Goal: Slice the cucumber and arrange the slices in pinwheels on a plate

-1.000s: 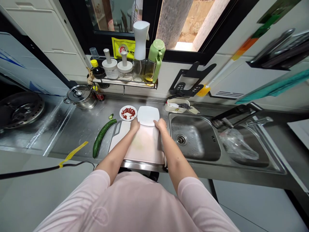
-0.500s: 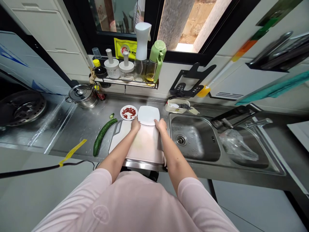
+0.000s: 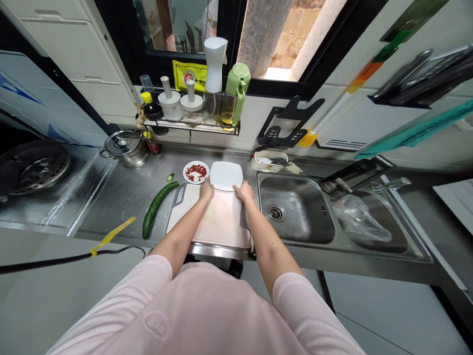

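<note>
A white square plate (image 3: pixel 226 175) lies at the back of the cutting board, by its far edge. My left hand (image 3: pixel 206 189) grips the plate's near left corner, and my right hand (image 3: pixel 244 191) has its thumb on the near right corner with the fingers curled at the side. Beneath my forearms is the pale cutting board (image 3: pixel 218 222), bare on top. Just left of the square plate stands a round white plate (image 3: pixel 186 166) holding chopped red pieces (image 3: pixel 196 171). A long green cucumber (image 3: pixel 157 207) rests on the counter left of the board, with a small cut cucumber piece (image 3: pixel 170 177) behind it.
The steel sink (image 3: pixel 299 212) lies to the right, with a clear plastic bag (image 3: pixel 358 217) in its second basin. At the back left stands a lidded pot (image 3: pixel 125 148). A rack (image 3: pixel 192 127) of bottles and jars hangs above the counter. The hob (image 3: pixel 33 167) is far left.
The view has shifted slightly. Both hands stay at the square plate's near corners; the right thumb lies a little further in over its edge.
</note>
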`<state>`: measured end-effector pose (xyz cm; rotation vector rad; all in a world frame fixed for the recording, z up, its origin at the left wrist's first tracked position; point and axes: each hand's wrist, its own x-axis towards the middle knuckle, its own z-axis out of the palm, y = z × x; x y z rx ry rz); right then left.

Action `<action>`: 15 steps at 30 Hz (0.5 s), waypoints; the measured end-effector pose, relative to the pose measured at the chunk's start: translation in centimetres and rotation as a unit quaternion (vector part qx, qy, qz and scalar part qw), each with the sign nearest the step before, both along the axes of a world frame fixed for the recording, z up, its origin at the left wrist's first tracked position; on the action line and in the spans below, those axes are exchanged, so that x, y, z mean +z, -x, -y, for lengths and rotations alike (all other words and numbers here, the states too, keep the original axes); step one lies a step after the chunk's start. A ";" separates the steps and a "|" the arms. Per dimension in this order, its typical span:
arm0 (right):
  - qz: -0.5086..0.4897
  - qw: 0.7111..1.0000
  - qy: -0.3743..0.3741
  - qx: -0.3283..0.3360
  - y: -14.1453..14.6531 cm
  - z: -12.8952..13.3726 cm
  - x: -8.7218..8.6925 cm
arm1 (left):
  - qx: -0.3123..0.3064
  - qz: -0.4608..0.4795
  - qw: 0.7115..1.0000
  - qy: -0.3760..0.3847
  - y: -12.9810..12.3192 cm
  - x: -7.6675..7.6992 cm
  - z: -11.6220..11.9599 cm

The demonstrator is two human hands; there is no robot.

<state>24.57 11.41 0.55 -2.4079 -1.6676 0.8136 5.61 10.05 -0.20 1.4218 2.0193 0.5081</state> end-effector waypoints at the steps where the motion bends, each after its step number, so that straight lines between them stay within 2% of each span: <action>1: 0.001 1.000 0.002 -0.004 0.1 0.0 0.0 | 0.001 0.000 1.000 0.001 0.0 0.1 0.0; 9: -0.005 1.000 0.009 -0.017 0.3 0.0 0.6 | 0.002 -0.008 1.000 -0.001 -0.1 0.4 -0.1; 15: -0.024 0.998 -0.050 -0.042 0.2 1.5 0.9 | 0.002 0.014 0.999 -0.051 0.2 0.3 1.1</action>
